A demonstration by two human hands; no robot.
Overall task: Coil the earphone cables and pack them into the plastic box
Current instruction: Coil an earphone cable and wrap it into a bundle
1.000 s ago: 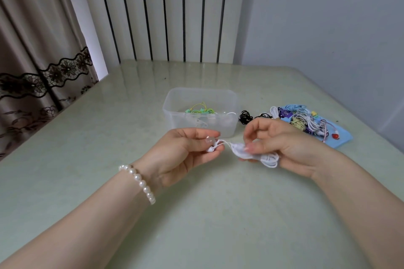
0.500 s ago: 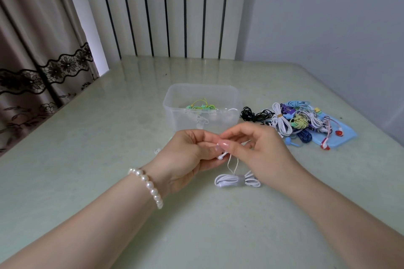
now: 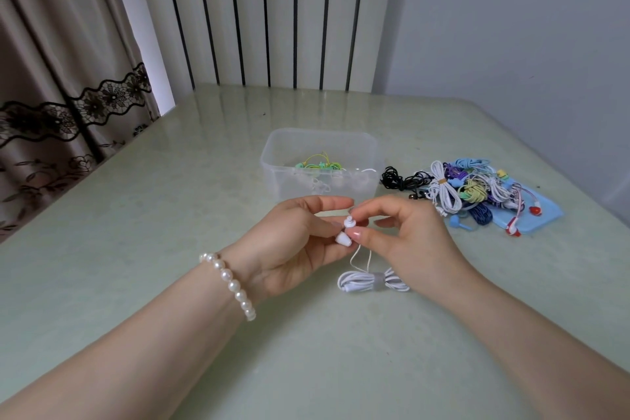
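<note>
Both hands meet above the pale green desk [image 3: 170, 215], just in front of the clear plastic box [image 3: 318, 164]. The left hand [image 3: 293, 245] pinches one white earbud [image 3: 342, 238] between thumb and fingers, and the right hand [image 3: 409, 235] pinches the other earbud [image 3: 349, 222] right beside it. Two thin white leads drop from the earbuds to a coiled white cable bundle [image 3: 373, 282], bound at its middle by a grey band and lying on the desk under the right hand. Inside the box lie green and yellow earphones [image 3: 317, 164] and some white ones. To the right of the box sits a heap of coloured earphones [image 3: 477, 187], partly on a blue pouch [image 3: 542, 215]. A pearl bracelet [image 3: 231, 283] circles the left wrist.
</note>
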